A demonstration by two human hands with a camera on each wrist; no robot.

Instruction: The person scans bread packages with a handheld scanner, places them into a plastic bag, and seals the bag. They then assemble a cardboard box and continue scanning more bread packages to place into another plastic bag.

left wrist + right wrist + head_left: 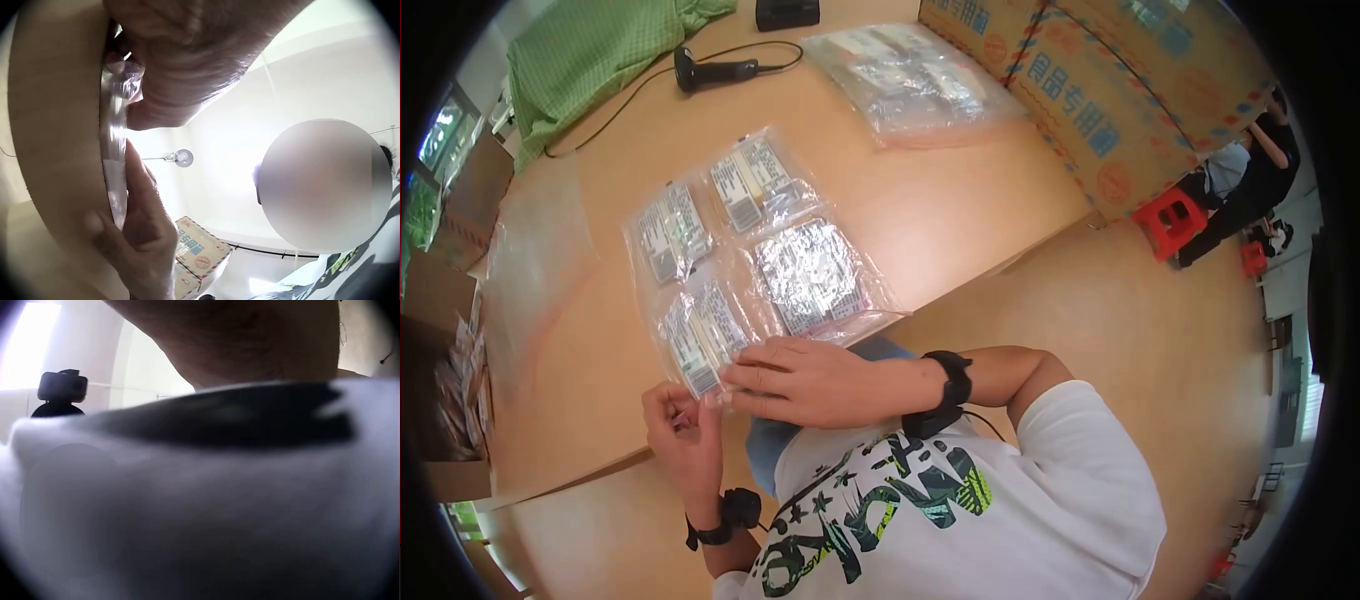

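Observation:
A clear plastic bag (735,265) lies at the table's near edge, with several flat packets showing printed labels and barcodes through the film. My left hand (685,430) pinches the bag's near left corner between thumb and curled fingers. Beside it my right hand (830,385) lies across the near edge, fingers pointing left and its tips close to the left thumb. From the left wrist, the bag's edge (117,150) appears side-on, with the right hand (147,244) holding it between thumb and fingers. Clothing fills most of the right wrist view, so the bag is hidden there.
Another filled clear bag (910,75) lies at the back, near large cardboard cartons (1100,110). A barcode scanner (715,72) with its cable rests by a green checked cloth (590,70). Empty film (540,250) and an open box (440,380) of packets are left.

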